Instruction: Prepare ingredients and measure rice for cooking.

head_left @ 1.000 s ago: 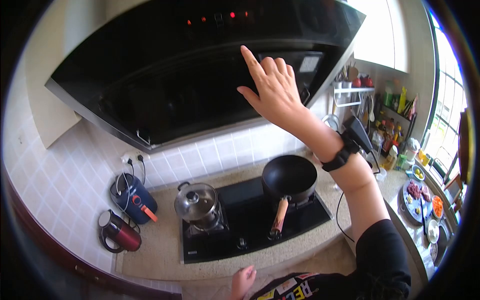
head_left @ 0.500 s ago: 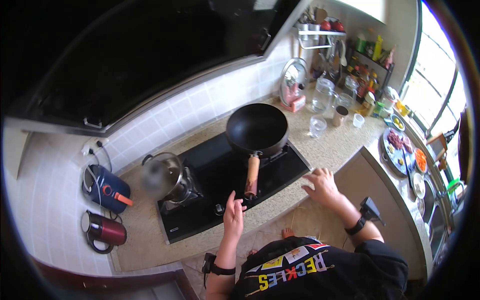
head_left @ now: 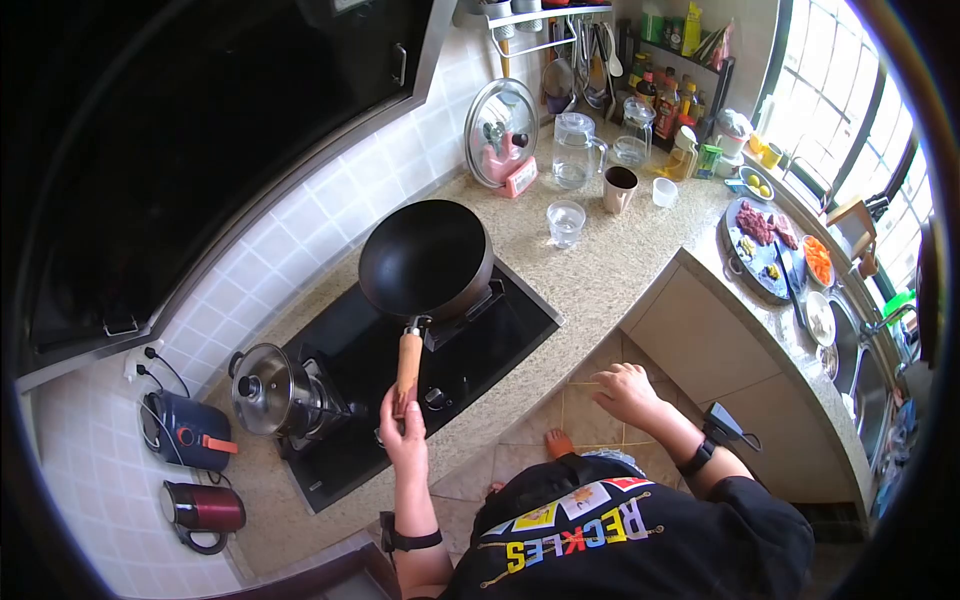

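Note:
A black wok sits on the right burner of the black glass cooktop, its wooden handle pointing toward me. My left hand is closed around the end of this handle, with index finger and thumb on either side. Beside it on the cooktop is a control knob. On the left burner stands a steel pot with a glass lid. My right hand hangs in the air over the floor in front of the counter, holding nothing, its fingers loosely bent and apart.
A glass of water, a mug and a water pitcher stand right of the wok. A board with meat lies by the sink. At left are a red kettle and a blue appliance.
My left hand has moved onto the wok handle's end. My right hand stays in the air, somewhat lower in view. The view has swung right, shifting the stove left.

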A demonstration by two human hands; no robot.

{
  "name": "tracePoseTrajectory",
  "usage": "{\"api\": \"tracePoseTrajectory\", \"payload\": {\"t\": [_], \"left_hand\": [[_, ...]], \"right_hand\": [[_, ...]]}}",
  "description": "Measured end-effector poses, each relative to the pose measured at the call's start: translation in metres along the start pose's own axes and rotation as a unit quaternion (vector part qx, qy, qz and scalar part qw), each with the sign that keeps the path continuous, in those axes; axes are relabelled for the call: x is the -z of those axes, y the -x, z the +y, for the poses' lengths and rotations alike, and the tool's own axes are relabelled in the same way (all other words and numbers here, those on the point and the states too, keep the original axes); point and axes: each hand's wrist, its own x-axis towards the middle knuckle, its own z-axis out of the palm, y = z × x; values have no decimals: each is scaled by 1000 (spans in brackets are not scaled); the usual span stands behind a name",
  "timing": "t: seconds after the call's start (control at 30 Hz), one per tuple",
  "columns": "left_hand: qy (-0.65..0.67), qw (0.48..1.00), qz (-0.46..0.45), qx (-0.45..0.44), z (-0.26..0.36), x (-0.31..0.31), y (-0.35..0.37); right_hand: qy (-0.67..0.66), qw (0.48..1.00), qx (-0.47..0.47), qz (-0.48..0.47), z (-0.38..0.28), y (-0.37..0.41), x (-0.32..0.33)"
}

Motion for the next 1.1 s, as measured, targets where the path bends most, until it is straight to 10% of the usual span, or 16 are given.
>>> {"api": "tracePoseTrajectory", "payload": {"t": [1.1], "left_hand": [[-40, 997, 60, -31, 9, 18, -15]], "right_hand": [[-52, 990, 82, -98, 33, -33, -16]]}}
